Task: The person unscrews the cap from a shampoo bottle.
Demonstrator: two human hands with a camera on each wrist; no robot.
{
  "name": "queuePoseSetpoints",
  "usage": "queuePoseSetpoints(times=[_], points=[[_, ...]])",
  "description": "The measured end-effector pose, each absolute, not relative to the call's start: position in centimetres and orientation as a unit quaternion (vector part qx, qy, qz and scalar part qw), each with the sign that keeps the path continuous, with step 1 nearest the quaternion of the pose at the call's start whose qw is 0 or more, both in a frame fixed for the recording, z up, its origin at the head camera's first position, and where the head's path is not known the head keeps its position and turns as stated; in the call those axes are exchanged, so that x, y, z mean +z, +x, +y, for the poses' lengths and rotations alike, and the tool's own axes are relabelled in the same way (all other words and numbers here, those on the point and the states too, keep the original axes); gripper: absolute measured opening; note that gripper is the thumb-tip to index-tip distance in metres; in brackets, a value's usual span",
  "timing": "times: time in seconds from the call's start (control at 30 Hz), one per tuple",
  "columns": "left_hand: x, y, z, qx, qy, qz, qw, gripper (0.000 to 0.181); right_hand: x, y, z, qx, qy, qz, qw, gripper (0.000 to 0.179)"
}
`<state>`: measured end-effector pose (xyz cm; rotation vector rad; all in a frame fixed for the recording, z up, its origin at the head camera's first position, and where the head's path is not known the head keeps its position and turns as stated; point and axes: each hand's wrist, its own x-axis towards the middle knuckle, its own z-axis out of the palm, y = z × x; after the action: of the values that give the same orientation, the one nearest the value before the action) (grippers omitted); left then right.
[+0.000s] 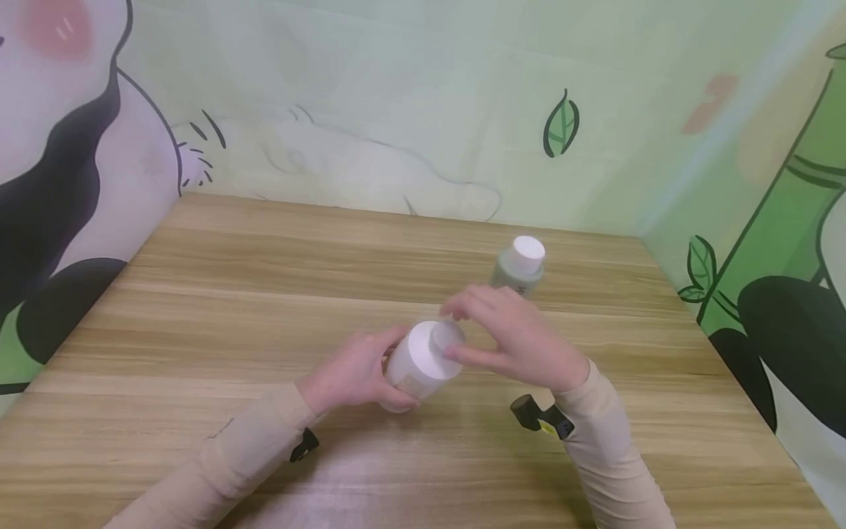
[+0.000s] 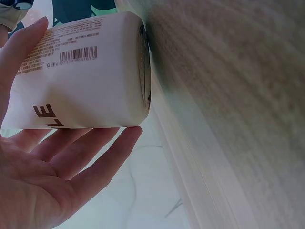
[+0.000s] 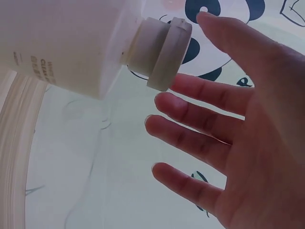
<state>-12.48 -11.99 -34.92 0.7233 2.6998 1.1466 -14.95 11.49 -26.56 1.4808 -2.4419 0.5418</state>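
My left hand [image 1: 350, 371] grips a white bottle [image 1: 413, 375] round its body, with the thumb on the near side and the fingers on the far side. The bottle tilts, its white cap [image 3: 170, 55] pointing up toward the right. In the left wrist view, printed text and a barcode show on the bottle [image 2: 90, 86], whose base is close to the tabletop. My right hand [image 1: 522, 342] is beside the cap, thumb and fingers spread around it. Seen from the right wrist, those fingers [image 3: 200, 98] are fairly straight, with a gap between thumb and cap.
Behind the right hand stands a greenish bottle [image 1: 512, 273] with a white cap, partly hidden by that hand. Both bottles are over a wood-grain table [image 1: 264, 250]. A wall [image 1: 370, 88] painted with pandas, leaves and bamboo borders the table's back and sides.
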Motion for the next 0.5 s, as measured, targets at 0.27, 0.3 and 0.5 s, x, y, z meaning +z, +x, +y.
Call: queuePoseSetpoints(times=[0.27, 0.3, 0.5], points=[[-34.93, -12.45, -11.94, 0.377, 0.234, 0.894, 0.065, 0.083, -26.59, -14.76, 11.47, 0.178, 0.537, -0.816, 0.117, 0.037], [-34.94, -12.44, -11.95, 0.377, 0.235, 0.894, 0.064, 0.083, -26.59, -14.77, 11.48, 0.177, 0.539, -0.815, 0.116, 0.038], [-34.96, -12.42, -12.0, 0.368, 0.237, 0.897, 0.052, 0.083, -26.66, -14.92, 11.6, 0.174, 0.529, -0.823, 0.109, 0.043]])
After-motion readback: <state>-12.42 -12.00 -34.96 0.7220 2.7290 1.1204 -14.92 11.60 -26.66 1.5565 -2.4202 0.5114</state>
